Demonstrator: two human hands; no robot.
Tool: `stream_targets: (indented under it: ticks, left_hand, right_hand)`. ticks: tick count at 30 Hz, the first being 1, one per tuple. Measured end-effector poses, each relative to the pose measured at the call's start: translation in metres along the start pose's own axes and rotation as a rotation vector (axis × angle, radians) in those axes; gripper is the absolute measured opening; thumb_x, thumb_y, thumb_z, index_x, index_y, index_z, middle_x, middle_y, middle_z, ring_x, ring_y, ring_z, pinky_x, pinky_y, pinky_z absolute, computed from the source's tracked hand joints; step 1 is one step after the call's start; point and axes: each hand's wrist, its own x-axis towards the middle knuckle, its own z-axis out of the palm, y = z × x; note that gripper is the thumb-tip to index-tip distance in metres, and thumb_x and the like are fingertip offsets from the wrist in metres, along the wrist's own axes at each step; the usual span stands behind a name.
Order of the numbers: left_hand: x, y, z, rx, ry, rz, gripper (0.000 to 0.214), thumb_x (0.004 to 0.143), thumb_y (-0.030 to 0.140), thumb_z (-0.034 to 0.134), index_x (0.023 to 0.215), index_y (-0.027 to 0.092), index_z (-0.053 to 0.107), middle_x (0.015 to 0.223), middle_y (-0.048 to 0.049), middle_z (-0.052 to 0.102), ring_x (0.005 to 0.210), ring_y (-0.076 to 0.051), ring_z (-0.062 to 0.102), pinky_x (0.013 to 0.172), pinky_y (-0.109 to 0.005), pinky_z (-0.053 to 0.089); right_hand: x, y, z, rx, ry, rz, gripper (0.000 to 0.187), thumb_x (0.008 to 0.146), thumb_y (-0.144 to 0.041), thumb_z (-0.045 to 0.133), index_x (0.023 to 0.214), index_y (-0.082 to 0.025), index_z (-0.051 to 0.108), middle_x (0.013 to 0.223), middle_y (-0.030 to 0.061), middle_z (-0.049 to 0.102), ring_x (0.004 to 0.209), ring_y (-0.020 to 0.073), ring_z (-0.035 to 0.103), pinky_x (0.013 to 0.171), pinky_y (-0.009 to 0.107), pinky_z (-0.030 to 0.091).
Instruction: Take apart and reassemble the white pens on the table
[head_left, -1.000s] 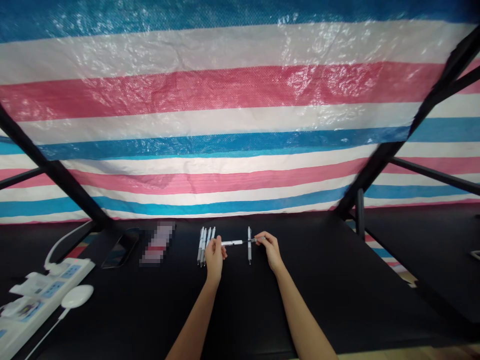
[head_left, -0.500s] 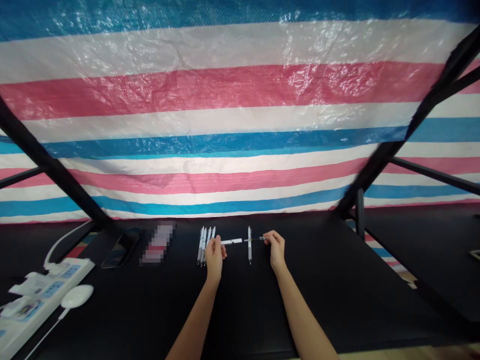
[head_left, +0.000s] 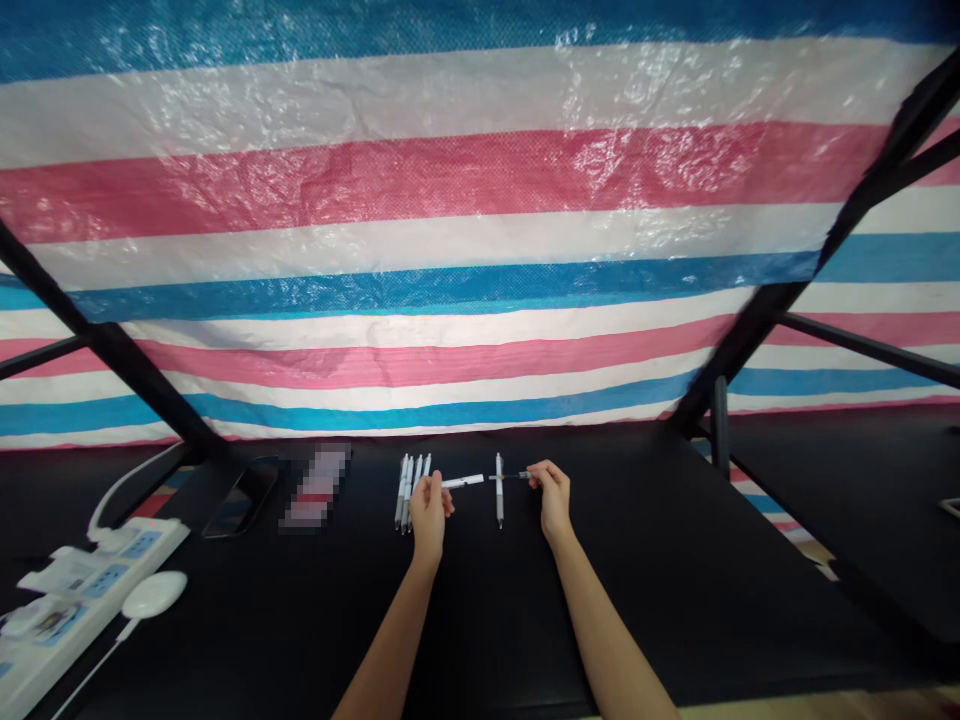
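Fingers of my left hand [head_left: 430,512] are closed on a white pen barrel [head_left: 465,481] that points right. My right hand [head_left: 552,500] pinches a thin dark pen refill [head_left: 514,476], its tip aimed left at the barrel with a small gap between them. Beneath the refill, a white pen [head_left: 500,505] with a grey grip lies on the table, pointing away from me. Several similar pens [head_left: 405,495] lie side by side just left of my left hand, which partly hides the nearest of them.
On the black table [head_left: 480,620], a dark phone [head_left: 240,500] and a pixelated flat item [head_left: 316,487] lie to the left. A white power strip [head_left: 97,590] and a round white charger [head_left: 154,595] are nearer. Striped sheeting [head_left: 450,360] hangs behind, between black frame bars [head_left: 750,335].
Both hands stay almost still. The refill and barrel keep nearly the same position, with a small gap between them.
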Motion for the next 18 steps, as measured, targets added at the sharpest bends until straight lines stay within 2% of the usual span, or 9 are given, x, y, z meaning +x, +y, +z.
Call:
stream_targets:
  ticks: [9, 18]
  left_hand:
    - [0.005, -0.009, -0.002, -0.09, 0.034, 0.008, 0.039, 0.073, 0.055, 0.057, 0.075, 0.017, 0.049, 0.05, 0.0043, 0.054, 0.041, -0.008, 0.05, 0.04, -0.019, 0.037]
    - [0.01, -0.018, -0.005, -0.089, 0.064, 0.029, 0.043, 0.073, 0.056, 0.056, 0.087, 0.016, 0.053, 0.056, 0.0009, 0.06, 0.051, -0.012, 0.059, 0.051, -0.023, 0.046]
  right_hand:
    - [0.001, 0.002, 0.0, 0.031, 0.04, -0.002, 0.01, 0.059, -0.023, 0.055, 0.053, -0.017, 0.06, 0.046, -0.0043, 0.045, 0.047, 0.0097, 0.039, 0.048, 0.023, 0.029]
    - [-0.002, -0.001, 0.002, -0.027, -0.037, 0.007, 0.011, 0.06, -0.025, 0.055, 0.055, -0.017, 0.061, 0.047, -0.0034, 0.048, 0.048, 0.0108, 0.042, 0.048, 0.023, 0.031]
